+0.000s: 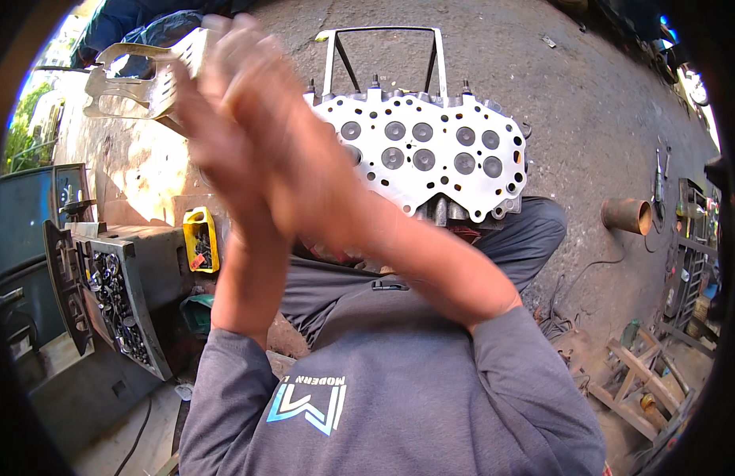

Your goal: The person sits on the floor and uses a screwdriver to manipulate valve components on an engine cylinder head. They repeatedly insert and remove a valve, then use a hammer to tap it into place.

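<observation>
We press our left hand and right hand flat together (both blurred), near one cylinder head with eight valves.

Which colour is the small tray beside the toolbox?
Yellow tray, best seen in the head view.

A yellow rectangular container stands open at left, beside the grey tool drawer, with small dark parts inside. On the person's grey sweatshirt, at lower centre, sits a printed emblem in white and light blue, angular in outline. No screens or signs appear.
</observation>
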A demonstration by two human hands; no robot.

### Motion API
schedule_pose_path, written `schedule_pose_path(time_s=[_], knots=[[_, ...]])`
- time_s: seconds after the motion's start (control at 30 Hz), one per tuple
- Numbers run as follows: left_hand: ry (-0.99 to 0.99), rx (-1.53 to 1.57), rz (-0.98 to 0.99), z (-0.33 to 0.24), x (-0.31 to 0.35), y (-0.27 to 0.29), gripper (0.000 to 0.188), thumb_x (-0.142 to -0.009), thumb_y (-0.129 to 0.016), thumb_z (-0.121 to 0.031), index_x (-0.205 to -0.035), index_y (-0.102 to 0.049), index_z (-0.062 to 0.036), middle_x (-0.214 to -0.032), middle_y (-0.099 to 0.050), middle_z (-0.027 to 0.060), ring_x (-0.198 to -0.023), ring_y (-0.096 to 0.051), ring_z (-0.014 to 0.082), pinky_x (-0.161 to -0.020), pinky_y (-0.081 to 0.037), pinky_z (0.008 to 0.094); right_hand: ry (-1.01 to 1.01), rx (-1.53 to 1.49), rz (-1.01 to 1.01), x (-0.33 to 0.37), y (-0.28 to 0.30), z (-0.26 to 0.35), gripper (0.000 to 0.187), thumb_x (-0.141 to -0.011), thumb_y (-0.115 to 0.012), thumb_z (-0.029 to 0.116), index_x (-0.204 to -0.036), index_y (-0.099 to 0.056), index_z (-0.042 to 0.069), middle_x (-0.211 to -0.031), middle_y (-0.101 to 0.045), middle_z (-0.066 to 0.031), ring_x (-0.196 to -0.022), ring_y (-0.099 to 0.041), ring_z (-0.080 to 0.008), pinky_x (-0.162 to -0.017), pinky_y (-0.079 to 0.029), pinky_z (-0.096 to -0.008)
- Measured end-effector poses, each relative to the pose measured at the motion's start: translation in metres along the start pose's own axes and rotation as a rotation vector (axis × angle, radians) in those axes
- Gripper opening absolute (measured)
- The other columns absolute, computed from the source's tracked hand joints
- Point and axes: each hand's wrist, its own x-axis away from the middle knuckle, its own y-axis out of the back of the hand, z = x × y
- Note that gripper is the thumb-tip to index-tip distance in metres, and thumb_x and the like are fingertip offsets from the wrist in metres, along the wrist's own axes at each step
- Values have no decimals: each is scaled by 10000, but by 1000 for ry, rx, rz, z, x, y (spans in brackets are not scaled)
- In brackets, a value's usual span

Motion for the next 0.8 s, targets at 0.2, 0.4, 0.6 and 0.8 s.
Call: schedule_pose_path(time_s=[0.2, 0.4, 0.6, 0.8], knots=[[-54, 269, 59, -2, -4, 1, 690, -1003, -319, -486, -1483, -204, -3, -1442, -389, 204, -1367, -348, 329, -1122, -294, 481, 14, -72, 141, 8, 9, 16, 782, -949, -447, 529, -1478, -201, 8, -1470, -248, -264, -1355, -189, -408, -1120, -132, -500], [15, -221, 7, 25, 18, 3, 760, -1004, -265, -572, -1465, -324, 29, -1426, -472, 161, -1348, -415, 264, -1138, -293, 378, -165, -119, -116, -5, 9, -22, 668, -966, -506, 261, -1475, -215, -59, -1414, -349, -360, -1314, -328, -529, -1137, -221, -535], [-131, -157, -19, 13, -13, 9, 715, -1029, -233, -502, -1484, -192, 48, -1494, -304, 242, -1398, -286, 307, -1154, -234, 443, 1, -98, -31, 21, -1, 17, 683, -1008, -369, 420, -1449, -268, -92, -1428, -316, -364, -1371, -252, -518, -1164, -145, -535], [104, -67, 219, 53, 30, 21, 695, -1015, -302, -512, -1473, -317, 11, -1536, -309, 154, -1389, -359, 229, -1154, -269, 361, -263, -161, -228, -10, 17, -41, 618, -1011, -421, 351, -1446, -288, -66, -1421, -376, -300, -1273, -373, -438, -1105, -245, -481]])
